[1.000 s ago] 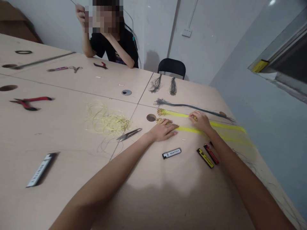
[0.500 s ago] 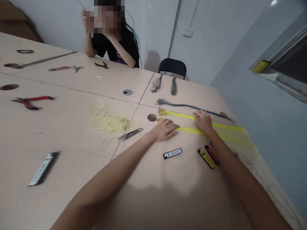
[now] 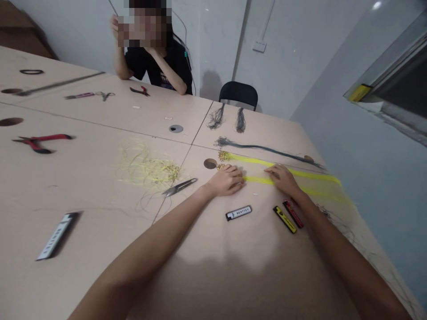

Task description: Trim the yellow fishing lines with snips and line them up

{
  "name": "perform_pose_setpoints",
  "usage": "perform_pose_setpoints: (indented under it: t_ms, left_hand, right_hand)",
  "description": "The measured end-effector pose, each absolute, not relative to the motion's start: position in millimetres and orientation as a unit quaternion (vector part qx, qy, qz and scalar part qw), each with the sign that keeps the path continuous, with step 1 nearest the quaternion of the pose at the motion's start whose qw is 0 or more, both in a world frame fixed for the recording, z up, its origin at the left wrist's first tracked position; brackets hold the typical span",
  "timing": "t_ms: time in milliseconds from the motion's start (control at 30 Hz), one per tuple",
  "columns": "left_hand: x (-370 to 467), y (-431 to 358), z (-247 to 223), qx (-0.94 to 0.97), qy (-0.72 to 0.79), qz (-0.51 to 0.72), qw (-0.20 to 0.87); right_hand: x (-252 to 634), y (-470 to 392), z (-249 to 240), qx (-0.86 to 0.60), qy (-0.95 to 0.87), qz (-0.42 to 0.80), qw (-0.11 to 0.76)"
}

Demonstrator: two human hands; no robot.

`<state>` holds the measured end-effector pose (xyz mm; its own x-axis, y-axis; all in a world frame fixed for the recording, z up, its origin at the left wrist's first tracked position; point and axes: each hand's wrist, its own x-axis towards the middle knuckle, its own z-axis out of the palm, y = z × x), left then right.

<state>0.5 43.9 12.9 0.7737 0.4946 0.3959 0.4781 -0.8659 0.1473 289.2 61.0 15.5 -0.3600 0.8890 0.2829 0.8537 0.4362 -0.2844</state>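
Two long bundles of thin yellow cord with gold-coloured metal ends lie side by side on the table. My left hand (image 3: 227,181) has its fingers curled down over the near yellow cord bundle (image 3: 258,180), just right of its metal ends (image 3: 220,167). Farther right along that bundle, my right hand (image 3: 283,180) is bent round the cords, fingertips pointing left; the exact grip is partly hidden. The far yellow cord bundle (image 3: 251,159) passes just beyond both hands. Behind it lies a dark cord bundle (image 3: 263,147).
Thread snips (image 3: 180,187) and a loose yellow cord tangle (image 3: 150,166) lie left. Nearer are a white lighter (image 3: 238,213), a yellow lighter (image 3: 284,219) and a red one (image 3: 293,214). Red-handled pliers (image 3: 42,143) lie far left. A person (image 3: 156,66) sits across the table (image 3: 200,275).
My right hand has come nearer, from the far yellow cord bundle to the near one. My left hand's fingers, stretched flatter before, are now more curled over the near bundle.
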Motion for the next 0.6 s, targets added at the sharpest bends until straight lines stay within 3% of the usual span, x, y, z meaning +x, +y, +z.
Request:
perform_pose_setpoints:
  t_ms: [367,600]
  left_hand:
    - [2.1,45.3,8.4,0.936,0.274,0.220,-0.008]
    - [1.5,50.9,-1.6,0.924,0.267,0.274,0.026]
  right_hand:
    - [312.6,58.2,26.5,-0.514,-0.829,0.081,0.205]
    - [273.2,67.8,12.6,-0.489,-0.842,0.066,0.217]
